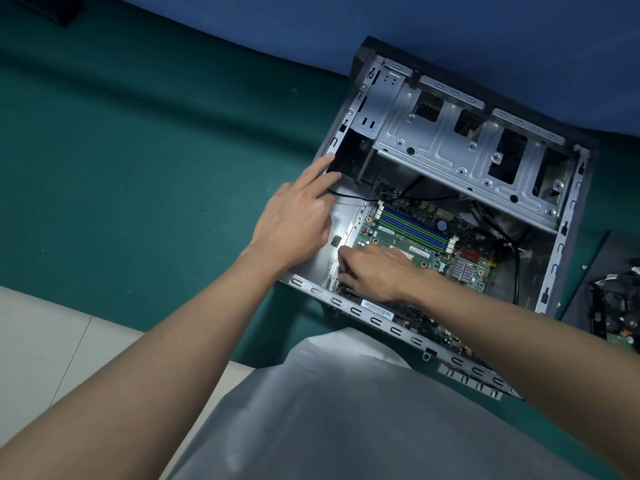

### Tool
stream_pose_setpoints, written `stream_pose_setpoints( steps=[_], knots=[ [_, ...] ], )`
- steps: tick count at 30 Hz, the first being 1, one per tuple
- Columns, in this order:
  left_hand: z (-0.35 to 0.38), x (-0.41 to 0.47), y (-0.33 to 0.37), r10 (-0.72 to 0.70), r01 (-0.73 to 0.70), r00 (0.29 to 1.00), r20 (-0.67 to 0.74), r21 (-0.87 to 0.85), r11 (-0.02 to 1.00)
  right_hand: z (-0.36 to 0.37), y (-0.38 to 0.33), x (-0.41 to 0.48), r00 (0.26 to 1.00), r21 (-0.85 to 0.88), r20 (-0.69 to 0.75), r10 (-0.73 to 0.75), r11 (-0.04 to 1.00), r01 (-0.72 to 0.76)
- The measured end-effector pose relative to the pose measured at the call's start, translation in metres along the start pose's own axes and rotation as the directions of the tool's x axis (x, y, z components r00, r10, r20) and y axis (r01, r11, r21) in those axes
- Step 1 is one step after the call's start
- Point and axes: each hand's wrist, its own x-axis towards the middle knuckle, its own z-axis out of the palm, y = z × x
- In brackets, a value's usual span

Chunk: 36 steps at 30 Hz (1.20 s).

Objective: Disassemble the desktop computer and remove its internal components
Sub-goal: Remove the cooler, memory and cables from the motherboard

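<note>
An open desktop computer case (561,244) lies on its side on the green mat, its silver drive cage (450,147) at the far end. The green motherboard (415,237) with blue and green memory slots sits inside. My left hand (298,220) rests over the case's left rim, its index finger stretched onto the rim. My right hand (374,271) reaches inside at the motherboard's near left corner, fingers curled down around something dark by the case wall; what it grips is hidden.
The green mat (138,168) spreads to the left. Removed parts and a dark panel (609,299) lie to the right of the case. A black cable (516,271) runs inside the case's right side. A blue wall stands behind.
</note>
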Motion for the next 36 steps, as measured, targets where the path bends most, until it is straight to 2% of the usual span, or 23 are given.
stream_pose_setpoints(
  steps=[3,8,13,18,23,28,32,36],
  knots=[
    [-0.0004,-0.0002,-0.0001,-0.001,0.001,1.0,-0.004,0.0,1.0,-0.0001,0.0011,-0.0003,0.999,-0.028,-0.03,0.01,1.0,-0.011],
    [0.0001,-0.0001,0.0003,0.001,-0.001,1.0,-0.008,-0.011,1.0,-0.0048,0.0015,0.0014,0.999,0.141,-0.025,0.043,0.989,-0.039],
    [0.0009,-0.0002,-0.0001,0.002,-0.002,1.0,-0.012,-0.003,1.0,0.0001,-0.0009,0.001,0.998,-0.002,-0.031,0.058,0.998,-0.058],
    [0.0016,0.0001,-0.0004,0.008,-0.008,1.0,-0.017,-0.008,1.0,-0.0032,-0.0002,0.0031,0.999,0.132,-0.025,0.04,0.991,-0.036],
    [0.0017,0.0001,-0.0003,0.003,-0.004,1.0,-0.013,-0.007,1.0,-0.0007,0.0001,0.0036,0.996,0.022,-0.039,0.084,0.996,-0.083],
    [0.001,0.0003,-0.0004,0.002,-0.003,1.0,-0.011,-0.011,1.0,-0.0044,0.0008,0.0051,0.998,0.146,-0.02,0.059,0.988,-0.056],
    [0.001,0.0001,-0.0003,0.002,-0.002,1.0,-0.009,-0.005,1.0,0.0009,0.0025,0.0042,0.994,0.016,-0.027,0.109,0.994,-0.109],
    [0.0008,0.0001,-0.0003,0.0,0.0,1.0,-0.007,-0.001,1.0,-0.0018,0.0021,0.0028,0.996,0.131,-0.029,0.081,0.988,-0.076]
  ],
)
